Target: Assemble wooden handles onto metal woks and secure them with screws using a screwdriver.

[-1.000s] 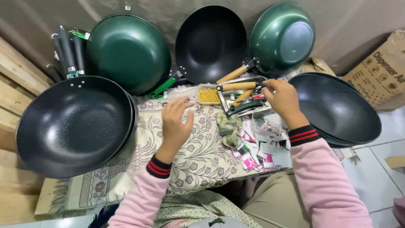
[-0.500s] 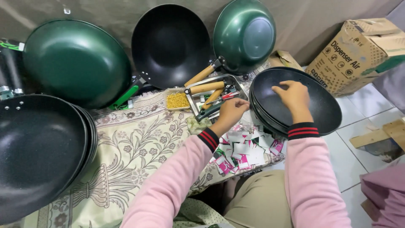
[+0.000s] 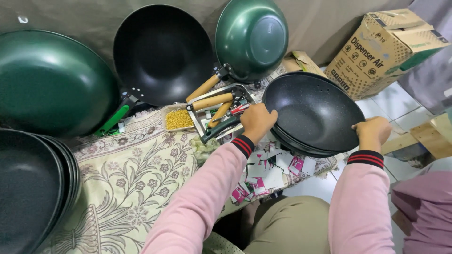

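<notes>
A drab olive-brown cloth backdrop (image 3: 325, 23) runs across the top of the frame, hanging in soft folds behind everything. Below it, a cream cloth with a grey floral pattern (image 3: 127, 188) covers the low desk and fills the lower left. At the right edge, pale floor tiles (image 3: 400, 106) with thin grout lines show between the clutter. A brown cardboard box (image 3: 381, 47) with printed sides stands in the upper right, tilted against a grey-purple fabric (image 3: 431, 66). Bare wooden planks (image 3: 423, 138) lie on the tiles at the right edge. The light is even and soft, throwing only faint shadows.
</notes>
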